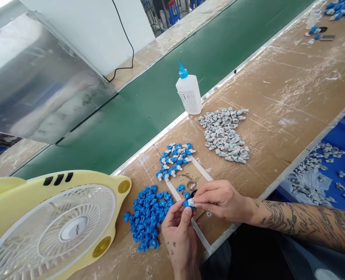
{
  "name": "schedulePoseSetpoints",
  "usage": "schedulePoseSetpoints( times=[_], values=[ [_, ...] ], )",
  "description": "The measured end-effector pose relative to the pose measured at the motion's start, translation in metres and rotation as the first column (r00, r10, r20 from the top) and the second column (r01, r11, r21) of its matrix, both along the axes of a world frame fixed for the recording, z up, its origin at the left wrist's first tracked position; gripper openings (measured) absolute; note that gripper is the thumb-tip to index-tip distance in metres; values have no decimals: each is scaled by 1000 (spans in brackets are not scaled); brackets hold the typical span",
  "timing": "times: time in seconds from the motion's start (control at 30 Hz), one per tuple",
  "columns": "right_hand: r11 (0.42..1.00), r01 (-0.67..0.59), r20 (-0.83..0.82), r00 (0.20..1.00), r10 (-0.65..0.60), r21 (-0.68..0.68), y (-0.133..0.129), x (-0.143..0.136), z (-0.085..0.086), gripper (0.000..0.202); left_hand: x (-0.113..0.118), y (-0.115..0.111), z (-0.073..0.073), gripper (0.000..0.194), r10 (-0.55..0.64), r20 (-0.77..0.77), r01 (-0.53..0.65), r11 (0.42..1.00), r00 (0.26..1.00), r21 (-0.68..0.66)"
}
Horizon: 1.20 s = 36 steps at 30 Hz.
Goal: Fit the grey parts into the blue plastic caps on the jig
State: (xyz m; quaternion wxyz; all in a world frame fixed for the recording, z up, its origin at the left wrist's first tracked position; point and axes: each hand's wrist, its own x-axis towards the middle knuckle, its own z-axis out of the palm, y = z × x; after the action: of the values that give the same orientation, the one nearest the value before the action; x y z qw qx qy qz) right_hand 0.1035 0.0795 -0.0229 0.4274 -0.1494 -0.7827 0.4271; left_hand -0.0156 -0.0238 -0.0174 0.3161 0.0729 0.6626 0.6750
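My left hand [180,229] pinches a small blue plastic part [187,203] between thumb and fingertips. Against it, my right hand [219,200] grips a small grey plastic piece [191,202]; the two pieces touch. Just beyond my fingertips lie a loose blue part [180,188] and a small round dark item partly hidden by my right hand. Left of my hands is a heap of blue parts [149,214]. Joined blue-and-grey pieces [175,157] lie farther back, and a pile of grey pieces [226,134] spreads to the right.
A white bottle with a blue nozzle [189,93] stands at the edge of the green conveyor belt [143,112]. A yellow fan [73,229] occupies the left side. On the right below the table, a blue bin [338,175] holds more grey pieces.
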Motion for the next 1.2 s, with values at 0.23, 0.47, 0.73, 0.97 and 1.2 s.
schedulePoseSetpoints(
  times=[0.23, 0.47, 0.73, 0.97, 1.2],
  values=[
    [995, -102, 97, 990, 102, -3, 6, -6, 3, 18, 1, -3, -8, 39, -45, 68, 41, 997, 997, 61],
    [999, -29, 14, 999, 29, 42, -1, -20, 6, 18, 4, -6, -10, 38, 89, 51, -95, 985, 995, 144],
    [973, -229, 119, 966, 229, -14, 15, -19, 7, 19, -21, -11, 0, 41, -139, -64, 135, 989, 988, -61],
    [989, -64, 411, 912, 3, 135, 78, -35, 23, 14, -50, -50, -2, 31, -260, -649, 59, 948, 715, -314],
    [955, -100, 653, 749, -112, 280, 120, -75, 21, 13, -54, -75, -26, 27, -482, -724, 100, 858, 493, -504]
  ],
)
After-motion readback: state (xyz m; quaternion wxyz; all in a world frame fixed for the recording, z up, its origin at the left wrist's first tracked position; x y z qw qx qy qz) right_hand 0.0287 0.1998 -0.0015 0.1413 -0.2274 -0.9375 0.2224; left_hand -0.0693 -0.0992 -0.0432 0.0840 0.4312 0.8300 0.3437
